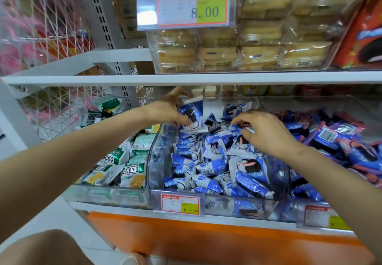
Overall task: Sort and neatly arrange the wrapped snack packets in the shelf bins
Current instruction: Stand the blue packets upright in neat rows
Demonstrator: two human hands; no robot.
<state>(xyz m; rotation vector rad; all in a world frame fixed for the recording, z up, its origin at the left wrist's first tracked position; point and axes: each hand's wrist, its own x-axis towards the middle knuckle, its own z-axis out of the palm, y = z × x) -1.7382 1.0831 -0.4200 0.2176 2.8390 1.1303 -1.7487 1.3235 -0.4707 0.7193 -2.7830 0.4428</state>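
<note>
Sorting blue packets (208, 167) in the middle bin (157, 153). Gripped one packet (193, 114) upright over the rest with left hand (169, 109) fingers, pinched a second packet (247, 130) with right hand (266, 132) fingers. Probably needed laying flat next.

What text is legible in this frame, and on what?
"8.00": large price tag at the upper shelf; other lines blurred.
"¥": small price tag on the middle bin; digits blurred.
Right price tag: unreadable.
Green packets: bold Chinese characters, too blurred to quote.
Blue packets, including the blue packet held by the left hand: print too small.
</note>
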